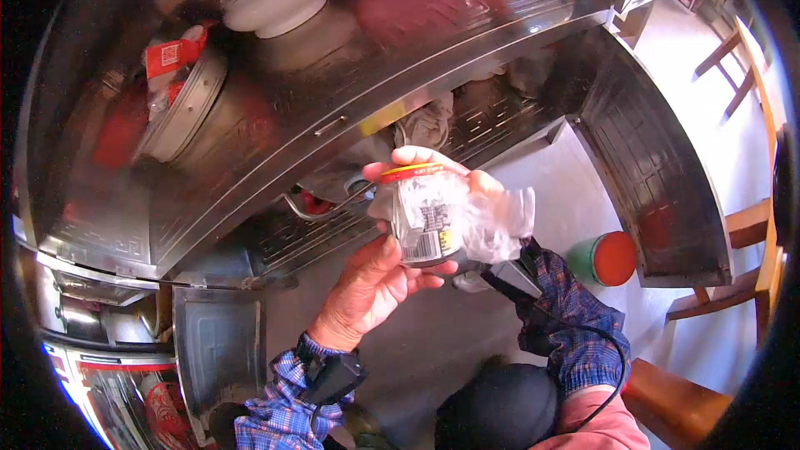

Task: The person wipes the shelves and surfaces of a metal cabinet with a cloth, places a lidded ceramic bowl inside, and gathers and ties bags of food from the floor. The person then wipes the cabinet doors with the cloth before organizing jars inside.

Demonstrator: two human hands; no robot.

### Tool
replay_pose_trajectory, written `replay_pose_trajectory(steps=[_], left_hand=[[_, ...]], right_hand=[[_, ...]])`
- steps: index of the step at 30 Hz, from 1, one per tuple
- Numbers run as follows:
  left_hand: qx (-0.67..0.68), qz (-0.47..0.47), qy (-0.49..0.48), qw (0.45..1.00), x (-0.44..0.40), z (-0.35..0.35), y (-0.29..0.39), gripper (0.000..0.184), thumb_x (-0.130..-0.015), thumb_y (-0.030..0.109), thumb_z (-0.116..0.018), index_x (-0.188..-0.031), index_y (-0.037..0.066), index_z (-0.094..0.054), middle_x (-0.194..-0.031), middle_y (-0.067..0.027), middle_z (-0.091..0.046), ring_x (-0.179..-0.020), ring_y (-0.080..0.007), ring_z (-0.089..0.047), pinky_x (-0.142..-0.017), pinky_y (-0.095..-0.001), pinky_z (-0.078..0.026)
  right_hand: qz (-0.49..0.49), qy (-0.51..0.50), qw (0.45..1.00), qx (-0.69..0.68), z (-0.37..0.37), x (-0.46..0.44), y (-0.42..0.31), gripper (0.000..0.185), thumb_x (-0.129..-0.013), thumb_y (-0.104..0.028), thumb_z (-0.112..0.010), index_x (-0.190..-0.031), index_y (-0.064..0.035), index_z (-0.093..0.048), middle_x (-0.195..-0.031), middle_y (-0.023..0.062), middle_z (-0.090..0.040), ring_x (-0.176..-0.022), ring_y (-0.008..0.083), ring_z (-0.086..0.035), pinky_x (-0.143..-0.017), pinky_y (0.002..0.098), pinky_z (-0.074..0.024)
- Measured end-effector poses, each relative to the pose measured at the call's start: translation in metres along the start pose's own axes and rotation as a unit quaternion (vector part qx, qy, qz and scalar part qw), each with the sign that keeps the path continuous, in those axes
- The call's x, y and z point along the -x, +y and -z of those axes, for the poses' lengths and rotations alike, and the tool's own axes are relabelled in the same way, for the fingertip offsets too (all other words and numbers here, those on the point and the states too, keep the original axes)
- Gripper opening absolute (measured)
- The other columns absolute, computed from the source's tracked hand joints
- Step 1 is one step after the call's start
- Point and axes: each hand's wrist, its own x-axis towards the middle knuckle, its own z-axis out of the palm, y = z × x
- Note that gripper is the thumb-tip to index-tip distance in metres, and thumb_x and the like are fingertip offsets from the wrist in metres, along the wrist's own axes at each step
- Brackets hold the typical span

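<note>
A clear jar [402, 229] with a red and yellow lid [412, 171] and a barcode label is held up in front of the open cabinet. My left hand [364, 285] grips its lower side, thumb on the near face and fingers under the base. From behind and the right, my right hand [482, 182] curls round the upper part, fingertips by the lid. A crumpled clear plastic bag [498, 229] lies against the jar's right side and hangs below my right hand, partly covering its fingers.
Below the metal counter, an open cabinet [492, 121] contains cloth-like bundles; its door [658, 167] stands wide on the right. A white pot [279, 0] and a tilted white basin [187, 108] are on top. A red-lidded green container [612, 258] and wooden chairs [754, 225] stand to the right.
</note>
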Motion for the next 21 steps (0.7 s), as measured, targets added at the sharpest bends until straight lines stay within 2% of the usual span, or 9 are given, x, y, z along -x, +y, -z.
replay_pose_trajectory(steps=[2, 6, 10, 11, 12, 14, 16, 19, 21], left_hand=[[0.029, -0.004, 0.005, 1.000, 0.007, -0.006, 0.004, 0.055, -0.098, 0.039, -0.055, -0.137, 0.002, -0.045, -0.128, -0.0166, -0.058, -0.111, -0.0325, -0.062, -0.091, -0.0403, -0.053], [-0.011, -0.040, 0.034, 0.999, 0.027, -0.013, 0.016, 0.056, -0.096, 0.036, -0.058, -0.137, 0.002, -0.045, -0.129, -0.0158, -0.058, -0.112, -0.0323, -0.061, -0.094, -0.0433, -0.052], [-0.026, -0.076, 0.046, 0.996, 0.047, -0.023, 0.033, 0.060, -0.093, 0.036, -0.063, -0.139, 0.002, -0.043, -0.131, -0.0159, -0.056, -0.114, -0.0328, -0.060, -0.095, -0.0464, -0.051], [-0.038, -0.094, 0.047, 0.994, 0.051, -0.026, 0.039, 0.065, -0.091, 0.036, -0.065, -0.140, 0.002, -0.041, -0.132, -0.0163, -0.056, -0.115, -0.0343, -0.059, -0.095, -0.0480, -0.050], [-0.041, -0.100, 0.048, 0.993, 0.055, -0.029, 0.045, 0.065, -0.091, 0.036, -0.065, -0.140, 0.002, -0.041, -0.132, -0.0163, -0.056, -0.115, -0.0343, -0.059, -0.095, -0.0480, -0.050], [-0.055, -0.154, 0.055, 0.985, 0.065, -0.035, 0.057, 0.070, -0.089, 0.038, -0.067, -0.141, 0.001, -0.039, -0.133, -0.0177, -0.055, -0.115, -0.0361, -0.059, -0.095, -0.0487, -0.050], [-0.044, -0.157, 0.019, 0.986, 0.067, -0.036, 0.070, 0.071, -0.091, 0.045, -0.061, -0.141, 0.000, -0.038, -0.132, -0.0230, -0.054, -0.112, -0.0379, -0.061, -0.095, -0.0471, -0.051], [-0.046, -0.202, 0.047, 0.977, 0.068, -0.047, 0.079, 0.074, -0.092, 0.049, -0.058, -0.141, -0.001, -0.037, -0.130, -0.0274, -0.054, -0.108, -0.0371, -0.062, -0.093, -0.0466, -0.052], [0.028, -0.234, 0.050, 0.970, 0.069, -0.051, 0.085, 0.076, -0.092, 0.053, -0.055, -0.141, -0.003, -0.038, -0.128, -0.0309, -0.054, -0.106, -0.0360, -0.063, -0.092, -0.0460, -0.052]], right_hand=[[-0.052, 0.079, 0.994, -0.051, -0.009, -0.008, -0.002, 0.092, -0.076, -0.046, -0.077, -0.145, -0.0034, -0.034, -0.150, 0.0292, -0.027, -0.128, 0.0471, -0.045, -0.103, 0.0562, -0.0428], [-0.053, 0.044, 0.996, 0.051, -0.030, -0.027, 0.000, 0.094, -0.077, -0.052, -0.075, -0.146, -0.0047, -0.032, -0.151, 0.0334, -0.022, -0.132, 0.0478, -0.039, -0.106, 0.0560, -0.0395], [-0.090, 0.049, 0.994, 0.032, -0.054, -0.045, -0.002, 0.089, -0.080, -0.040, -0.074, -0.147, -0.0030, -0.030, -0.150, 0.0269, -0.031, -0.135, 0.0389, -0.040, -0.111, 0.0504, -0.0361], [-0.078, 0.040, 0.996, -0.008, -0.055, -0.045, -0.001, 0.065, -0.089, -0.010, -0.062, -0.147, -0.0035, -0.032, -0.141, 0.0162, -0.048, -0.122, 0.0246, -0.054, -0.105, 0.0372, -0.0425], [-0.030, -0.025, 0.999, -0.033, -0.063, -0.041, -0.004, 0.067, -0.088, -0.014, -0.065, -0.146, -0.0028, -0.034, -0.140, 0.0151, -0.048, -0.125, 0.0235, -0.051, -0.106, 0.0372, -0.0408], [0.036, 0.064, 0.975, 0.211, -0.063, -0.045, -0.006, 0.074, -0.082, -0.021, -0.072, -0.143, -0.0018, -0.035, -0.139, 0.0138, -0.048, -0.129, 0.0233, -0.048, -0.108, 0.0383, -0.0392], [0.051, -0.024, 0.989, 0.139, -0.068, -0.041, -0.022, 0.082, -0.076, -0.015, -0.077, -0.144, -0.0036, -0.032, -0.140, 0.0106, -0.046, -0.132, 0.0243, -0.044, -0.109, 0.0397, -0.0373], [0.071, -0.017, 0.896, 0.438, -0.108, -0.052, -0.031, 0.090, -0.073, -0.012, -0.081, -0.147, -0.0052, -0.029, -0.143, 0.0088, -0.041, -0.129, 0.0241, -0.045, -0.109, 0.0382, -0.0360], [0.133, -0.035, 0.840, 0.525, -0.117, -0.074, -0.030, 0.070, -0.077, -0.014, -0.079, -0.137, -0.0040, -0.044, -0.132, 0.0089, -0.051, -0.122, 0.0213, -0.049, -0.104, 0.0361, -0.0396]])
